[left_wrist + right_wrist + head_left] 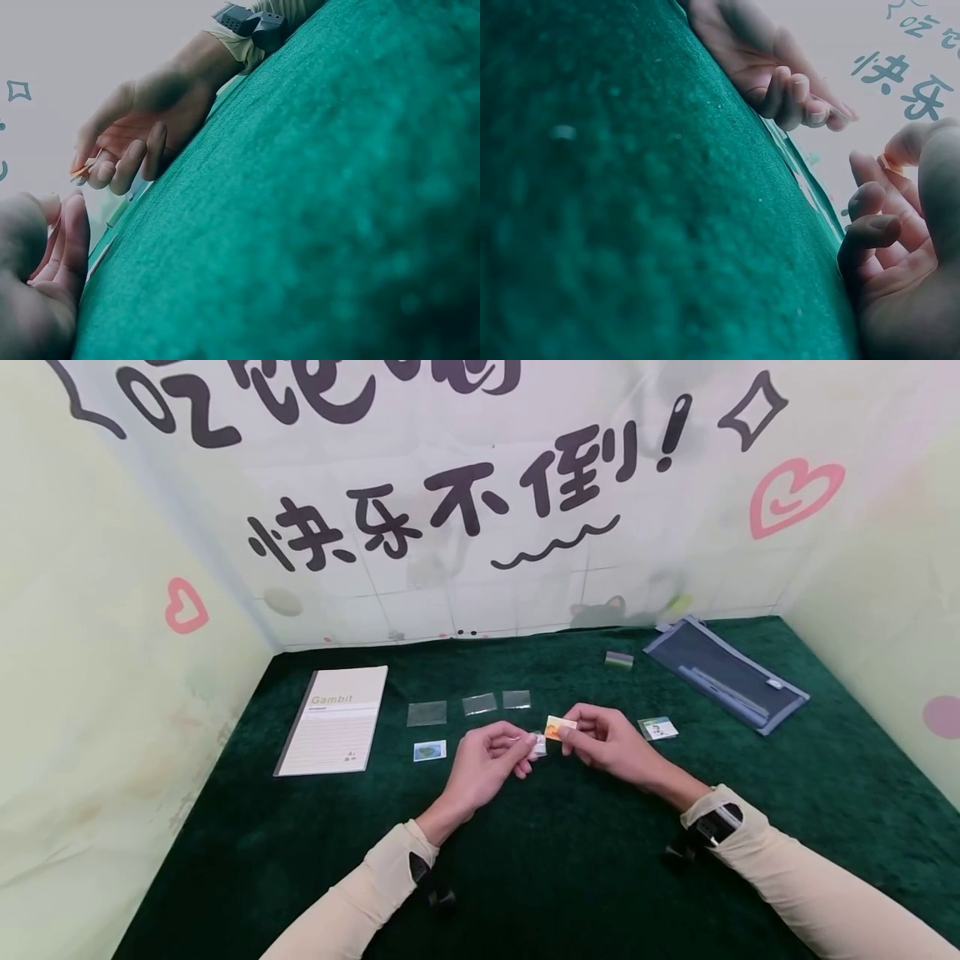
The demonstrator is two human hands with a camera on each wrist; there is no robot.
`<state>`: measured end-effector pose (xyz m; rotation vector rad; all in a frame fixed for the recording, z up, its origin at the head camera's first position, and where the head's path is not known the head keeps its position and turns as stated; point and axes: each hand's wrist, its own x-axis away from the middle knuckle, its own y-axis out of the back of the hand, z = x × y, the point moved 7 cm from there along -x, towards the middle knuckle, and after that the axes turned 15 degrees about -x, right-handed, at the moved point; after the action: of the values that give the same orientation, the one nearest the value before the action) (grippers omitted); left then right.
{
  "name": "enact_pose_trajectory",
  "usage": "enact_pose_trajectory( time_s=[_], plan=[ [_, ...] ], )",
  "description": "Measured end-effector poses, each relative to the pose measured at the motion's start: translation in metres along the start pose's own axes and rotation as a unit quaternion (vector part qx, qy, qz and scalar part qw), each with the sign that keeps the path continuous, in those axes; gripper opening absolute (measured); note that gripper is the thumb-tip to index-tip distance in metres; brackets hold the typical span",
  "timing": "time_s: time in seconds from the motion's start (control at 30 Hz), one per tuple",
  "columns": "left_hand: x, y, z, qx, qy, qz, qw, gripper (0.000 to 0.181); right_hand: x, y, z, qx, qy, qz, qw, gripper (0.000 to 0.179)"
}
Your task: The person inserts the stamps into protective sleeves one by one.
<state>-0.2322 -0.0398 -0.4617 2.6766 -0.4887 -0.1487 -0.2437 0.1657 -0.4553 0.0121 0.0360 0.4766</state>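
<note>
My right hand (611, 747) pinches a small orange-and-cream stamp-like card (557, 727) between thumb and fingers. Just left of it, my left hand (487, 760) holds a small clear plastic sleeve (538, 745) by its edge. The fingertips of both hands are close together above the green cloth. In the left wrist view, the orange edge of the card (82, 171) shows at the right hand's fingertips. The sleeve is mostly hidden behind the left thumb. A blue-and-green picture card (430, 751) lies left of the left hand. Beyond the right hand lies another small picture card (658, 728).
Three clear sleeves, including a larger one (427, 714), lie in a row behind the hands. A Gambit notebook (333, 722) is at the left. At the back right lies a blue zip pouch (727, 677) with slim items inside, near a small striped piece (618, 658).
</note>
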Motion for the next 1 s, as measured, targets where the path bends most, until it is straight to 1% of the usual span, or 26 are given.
enact_pose_trajectory(
  time_s=[0.13,0.3,0.43,0.63,0.8,1.0],
  plan=[
    [-0.0009,-0.0005,0.0015,0.012,-0.002,0.004,0.9999,0.026,0.0007,0.0002,0.0003,-0.007,0.01,0.007,0.9999,0.021],
    [-0.0012,-0.0005,0.0034,0.028,-0.003,0.004,0.9996,0.026,0.0018,-0.0013,-0.0011,-0.021,0.006,0.015,0.9997,0.019],
    [-0.0013,0.0013,0.0023,0.035,-0.009,-0.01,0.9993,0.025,0.0016,-0.0016,-0.001,-0.026,0.003,0.012,0.9996,0.02],
    [-0.001,0.0044,-0.0013,0.02,-0.018,-0.03,0.9992,0.021,0.001,0.0015,-0.0004,-0.042,-0.002,-0.002,0.9991,0.024],
    [-0.0013,0.0052,-0.0017,0.013,-0.016,-0.036,0.9991,0.02,0.001,0.0023,0.0015,-0.045,-0.003,-0.008,0.999,0.024],
    [-0.0022,0.0061,-0.0015,0.029,-0.011,-0.04,0.9987,0.022,0.0003,0.0018,0.0024,-0.036,-0.005,-0.004,0.9993,0.024]
  ],
)
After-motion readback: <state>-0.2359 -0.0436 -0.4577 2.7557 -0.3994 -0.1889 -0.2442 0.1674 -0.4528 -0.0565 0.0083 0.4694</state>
